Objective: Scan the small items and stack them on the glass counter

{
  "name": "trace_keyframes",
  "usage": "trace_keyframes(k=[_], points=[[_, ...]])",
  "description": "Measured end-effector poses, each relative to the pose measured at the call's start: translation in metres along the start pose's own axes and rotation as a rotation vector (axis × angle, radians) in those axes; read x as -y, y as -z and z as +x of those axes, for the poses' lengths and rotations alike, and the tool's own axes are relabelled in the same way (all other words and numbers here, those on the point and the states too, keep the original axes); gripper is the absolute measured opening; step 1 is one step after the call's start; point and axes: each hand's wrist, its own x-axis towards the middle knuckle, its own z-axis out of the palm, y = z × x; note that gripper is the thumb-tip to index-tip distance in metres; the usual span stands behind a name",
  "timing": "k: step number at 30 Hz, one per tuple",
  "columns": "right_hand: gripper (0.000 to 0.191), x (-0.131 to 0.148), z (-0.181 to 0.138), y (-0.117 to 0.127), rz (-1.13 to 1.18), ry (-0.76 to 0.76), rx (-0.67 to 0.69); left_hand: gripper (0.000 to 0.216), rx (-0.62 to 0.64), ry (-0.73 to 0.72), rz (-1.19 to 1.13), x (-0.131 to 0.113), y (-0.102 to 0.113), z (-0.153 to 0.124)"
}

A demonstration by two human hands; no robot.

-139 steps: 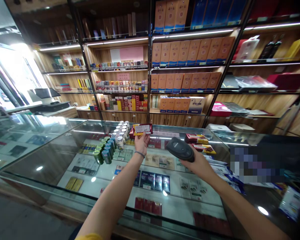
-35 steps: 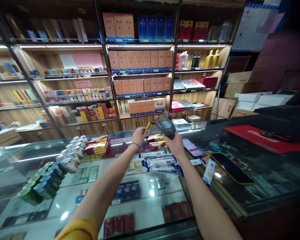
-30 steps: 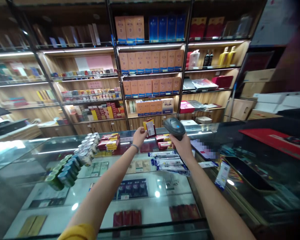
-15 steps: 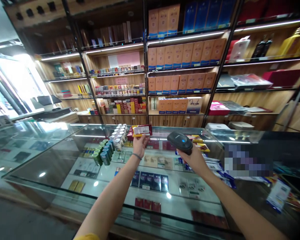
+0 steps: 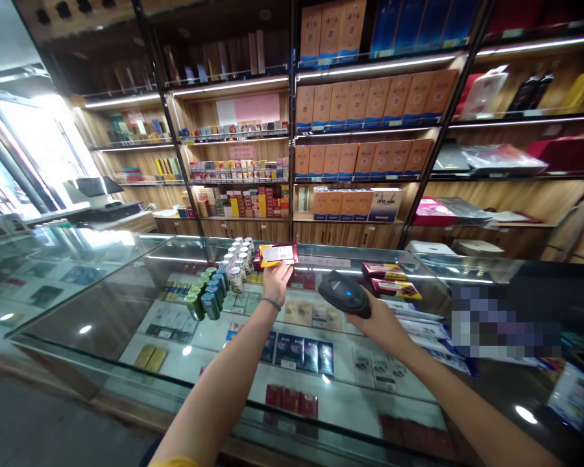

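Glass counter (image 5: 100, 311) before the person, rows of cans (image 5: 236, 279) atop, then R hand (image 5: 380, 322) wrapped rd blk scanner (image 5: 343, 295), nose twd L hand (image 5: 276, 282), which is pinching red/yel. wht-labelled pkt (image 5: 278, 254) over counter's far side, just R of cans, apart from scanner.

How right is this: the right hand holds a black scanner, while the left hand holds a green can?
One thing is wrong: the left hand holds a red-and-yellow packet, as the head view shows. The right hand does hold a black scanner.
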Motion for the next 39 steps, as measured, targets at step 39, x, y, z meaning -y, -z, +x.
trace_keyframes(k=[39], points=[[0.028, -0.008, 0.014, 0.049, 0.248, -0.088, -0.296, 0.025, 0.17, -0.662, 1.972, -0.064, 0.03, 0.036]])
